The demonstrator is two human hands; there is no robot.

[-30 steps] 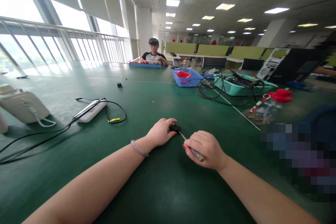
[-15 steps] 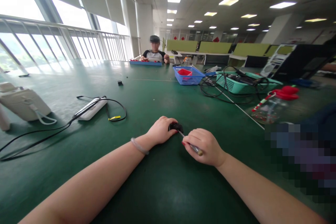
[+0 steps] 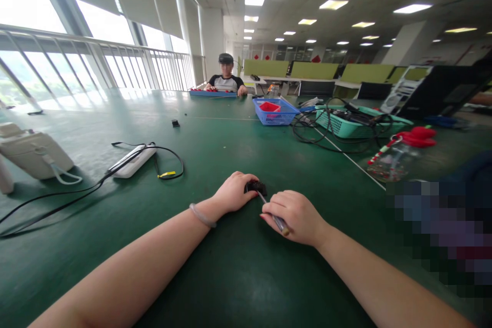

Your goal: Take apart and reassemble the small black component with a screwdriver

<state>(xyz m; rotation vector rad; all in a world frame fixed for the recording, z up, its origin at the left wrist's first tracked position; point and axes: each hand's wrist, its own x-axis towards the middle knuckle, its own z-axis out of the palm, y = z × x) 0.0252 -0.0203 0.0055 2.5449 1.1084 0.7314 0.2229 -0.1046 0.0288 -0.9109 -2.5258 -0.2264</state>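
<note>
My left hand [image 3: 233, 192] rests on the green table [image 3: 215, 277] with its fingers curled around a small black part [image 3: 257, 186], pinning it to the surface. A pale bangle sits on that wrist. My right hand [image 3: 295, 215] is closed around a thin metal tool [image 3: 273, 214] with a yellowish end. The tool's tip points up and left into the black part. The two hands are almost touching.
A white power strip [image 3: 132, 161] with black cables lies to the left, with a beige device [image 3: 34, 152] beyond it. A blue basket [image 3: 275, 111], a green basket of cables [image 3: 348, 124] and a red-capped bottle [image 3: 400, 152] stand at the right. Another person [image 3: 226, 80] sits at the far end.
My right hand has shifted slightly left and closer to my left hand, tool still in it. My left hand stays on the black part.
</note>
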